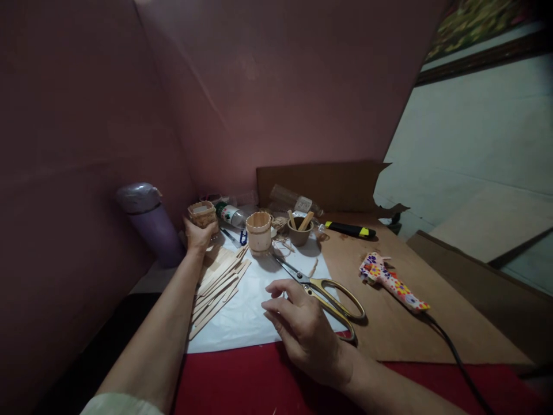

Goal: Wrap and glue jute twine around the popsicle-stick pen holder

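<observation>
My left hand [199, 235] is wrapped round a small wooden cup with a scalloped rim [202, 212] at the back left. A second wooden cup [259, 233] stands upright on the white sheet [254, 305]. My right hand [298, 323] hovers over the sheet's front edge, fingers curved and apart, holding nothing. Just behind it lie gold-handled scissors [330, 295], their blades towards the second cup. Flat wooden sticks [220, 288] are spread in a pile beside my left forearm.
A purple bottle [155, 230] stands at the left. Plastic bottles [233, 215], a brown pot with sticks [300, 233] and a black-yellow cutter [349, 230] are at the back. A flower-patterned glue gun [393, 285] with its cable rests on cardboard [423, 340].
</observation>
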Demonstrator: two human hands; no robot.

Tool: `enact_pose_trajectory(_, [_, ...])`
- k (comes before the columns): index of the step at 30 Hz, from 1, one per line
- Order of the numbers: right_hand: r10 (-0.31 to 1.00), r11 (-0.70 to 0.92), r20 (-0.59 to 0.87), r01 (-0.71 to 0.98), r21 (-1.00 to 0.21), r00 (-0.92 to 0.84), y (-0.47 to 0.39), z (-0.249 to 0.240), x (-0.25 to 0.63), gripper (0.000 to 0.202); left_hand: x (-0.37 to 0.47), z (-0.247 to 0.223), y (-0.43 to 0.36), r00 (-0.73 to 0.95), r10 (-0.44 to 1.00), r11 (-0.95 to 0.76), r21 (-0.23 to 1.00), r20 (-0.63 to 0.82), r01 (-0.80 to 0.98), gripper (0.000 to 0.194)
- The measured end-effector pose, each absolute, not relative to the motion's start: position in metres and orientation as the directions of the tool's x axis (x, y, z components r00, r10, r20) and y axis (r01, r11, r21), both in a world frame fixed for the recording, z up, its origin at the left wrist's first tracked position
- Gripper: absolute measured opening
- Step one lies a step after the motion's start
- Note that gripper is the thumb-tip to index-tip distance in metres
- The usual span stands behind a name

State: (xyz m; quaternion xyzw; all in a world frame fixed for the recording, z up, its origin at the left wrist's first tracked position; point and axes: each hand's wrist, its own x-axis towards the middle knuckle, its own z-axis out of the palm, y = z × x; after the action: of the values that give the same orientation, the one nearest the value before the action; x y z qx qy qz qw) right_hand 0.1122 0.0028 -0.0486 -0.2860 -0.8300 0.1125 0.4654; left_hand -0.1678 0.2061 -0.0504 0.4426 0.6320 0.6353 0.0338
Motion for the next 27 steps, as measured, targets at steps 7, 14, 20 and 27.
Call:
enact_pose_trajectory(7, [0.566, 0.818, 0.724, 0.377, -0.435, -0.394, 0.004, -0.047, 0.113, 0.016, -0.153, -0.043, 0.189, -0.557, 0.549, -0.120, 0.718, 0.623, 0.685, 0.100])
enact_pose_trajectory(14, [0.583, 0.797, 0.750, 0.401, -0.452, -0.313, 0.010, -0.045, 0.114, 0.015, -0.139, -0.025, 0.179, -0.400, 0.391, -0.256, 0.515, 0.829, 0.818, 0.069])
enact_pose_trajectory(20, [0.697, 0.686, 0.717, 0.308, -0.659, -0.017, 0.024, -0.030, 0.117, 0.015, -0.091, 0.016, 0.156, -0.266, 0.283, -0.434, 0.370, 0.921, 0.821, 0.051])
enact_pose_trajectory(27, [0.815, 0.365, 0.525, 0.487, -0.794, 0.244, 0.083, 0.008, 0.150, 0.044, 0.000, 0.016, 0.071, 0.148, 0.287, -0.724, 0.113, 0.947, 0.680, 0.026])
